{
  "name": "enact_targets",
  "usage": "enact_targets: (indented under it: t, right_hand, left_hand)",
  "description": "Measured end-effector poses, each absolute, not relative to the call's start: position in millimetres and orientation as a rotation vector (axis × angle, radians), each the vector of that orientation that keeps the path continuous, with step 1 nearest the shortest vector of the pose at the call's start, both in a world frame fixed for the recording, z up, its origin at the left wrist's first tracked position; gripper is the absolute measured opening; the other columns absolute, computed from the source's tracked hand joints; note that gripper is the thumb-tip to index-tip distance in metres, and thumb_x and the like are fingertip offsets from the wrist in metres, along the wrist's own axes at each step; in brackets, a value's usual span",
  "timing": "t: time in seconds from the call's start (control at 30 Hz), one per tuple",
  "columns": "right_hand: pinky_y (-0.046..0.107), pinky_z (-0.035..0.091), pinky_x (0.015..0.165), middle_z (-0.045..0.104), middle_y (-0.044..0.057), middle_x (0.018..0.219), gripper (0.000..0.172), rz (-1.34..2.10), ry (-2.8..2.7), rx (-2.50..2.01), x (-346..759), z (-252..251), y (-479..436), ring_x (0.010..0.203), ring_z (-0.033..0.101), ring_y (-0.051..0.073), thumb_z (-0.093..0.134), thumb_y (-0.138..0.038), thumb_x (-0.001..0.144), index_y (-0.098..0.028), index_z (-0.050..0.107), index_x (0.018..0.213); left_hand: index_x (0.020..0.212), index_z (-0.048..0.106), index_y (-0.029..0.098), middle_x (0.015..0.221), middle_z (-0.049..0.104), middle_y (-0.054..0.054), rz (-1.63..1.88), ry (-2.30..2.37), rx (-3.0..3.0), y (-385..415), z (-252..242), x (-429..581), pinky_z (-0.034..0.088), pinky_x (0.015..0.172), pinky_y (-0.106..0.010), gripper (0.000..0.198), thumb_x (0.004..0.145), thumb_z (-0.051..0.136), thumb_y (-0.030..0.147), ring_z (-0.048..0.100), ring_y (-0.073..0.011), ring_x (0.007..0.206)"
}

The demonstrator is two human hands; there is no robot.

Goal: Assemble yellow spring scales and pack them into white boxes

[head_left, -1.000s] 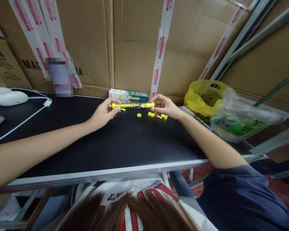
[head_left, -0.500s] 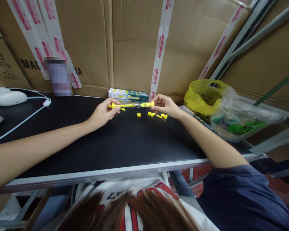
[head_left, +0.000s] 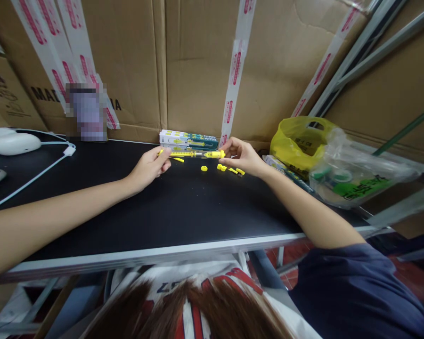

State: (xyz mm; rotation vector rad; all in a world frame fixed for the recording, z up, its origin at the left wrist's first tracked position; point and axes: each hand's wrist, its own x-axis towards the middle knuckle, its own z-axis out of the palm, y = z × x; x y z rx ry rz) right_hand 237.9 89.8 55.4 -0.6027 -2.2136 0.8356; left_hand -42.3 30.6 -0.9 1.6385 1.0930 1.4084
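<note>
Held level above the black tabletop is a slim yellow syringe-like tool (head_left: 183, 154) with a clear barrel. My left hand (head_left: 148, 167) is closed around its left end, thumb and fingers covering part of it. At the other end, my right hand (head_left: 245, 157) pinches the yellow end piece between thumb and fingers. Below the tool lie a small yellow ring-like part (head_left: 204, 168), a yellow knobbed part (head_left: 221, 167) and a small yellow brush (head_left: 237, 172) with dark bristles. Another thin yellow piece (head_left: 178, 160) shows just right of my left fingers.
Printed boxes (head_left: 187, 139) stand against the large cardboard carton (head_left: 198, 70) behind. To the right are a yellow plastic bag (head_left: 289, 141), a clear bag (head_left: 360, 183) and another printed box (head_left: 289, 173). A white device (head_left: 16, 143) and cable (head_left: 38, 170) lie left.
My left fingers have shifted and now cover the yellow flange at the tool's left end, which showed before. My right hand keeps its pinch almost in place.
</note>
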Motion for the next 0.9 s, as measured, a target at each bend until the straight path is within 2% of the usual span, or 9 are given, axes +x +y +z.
enact_targets:
  t: [0.23,0.43,0.63,0.83,0.9]
  right_hand:
    - [0.023,0.049,0.057,0.059,-0.002,0.070,0.041,0.814,-2.226,-0.612,237.6,53.9,91.0,0.060,0.057,0.009,0.078,-0.040,0.070,-0.017,0.052,0.090]
    - [0.023,0.046,0.057,0.059,0.001,0.080,0.034,0.539,-2.269,-0.629,237.1,51.8,87.9,0.066,0.054,0.010,0.074,-0.038,0.074,-0.018,0.053,0.091]
    - [0.024,0.044,0.057,0.058,0.002,0.084,0.029,0.464,-2.286,-0.634,235.2,51.9,85.9,0.065,0.052,0.010,0.072,-0.034,0.076,-0.019,0.052,0.091]
    - [0.023,0.044,0.058,0.056,0.001,0.092,0.050,0.461,-2.339,-0.695,243.3,49.7,101.3,0.065,0.053,0.009,0.069,-0.030,0.075,-0.021,0.044,0.117]
    - [0.025,0.044,0.061,0.058,0.002,0.089,0.038,0.313,-2.421,-0.808,249.1,47.0,109.6,0.066,0.053,0.011,0.066,-0.029,0.077,-0.019,0.050,0.110]
  left_hand:
    - [0.080,0.048,0.018,0.053,0.044,0.006,1.399,1.079,1.587,30.4,-0.7,-40.0,0.023,0.036,-0.018,0.045,0.083,0.049,0.063,0.030,-0.0044,0.038]
    - [0.072,0.047,0.017,0.047,0.043,0.005,1.329,1.194,1.590,32.6,-2.9,-42.5,0.023,0.034,-0.019,0.053,0.083,0.042,0.069,0.030,-0.0050,0.036]
    - [0.074,0.047,0.018,0.050,0.045,0.005,1.288,1.187,1.649,34.2,-4.3,-44.7,0.024,0.034,-0.019,0.048,0.084,0.046,0.064,0.032,-0.0050,0.037]
    - [0.078,0.047,0.017,0.051,0.042,0.006,1.325,1.121,1.523,33.9,-1.8,-42.6,0.020,0.034,-0.017,0.042,0.085,0.049,0.059,0.028,-0.0039,0.036]
    - [0.079,0.047,0.017,0.051,0.043,0.007,1.327,1.132,1.486,34.0,-1.3,-42.2,0.019,0.034,-0.016,0.041,0.086,0.049,0.057,0.028,-0.0033,0.036]
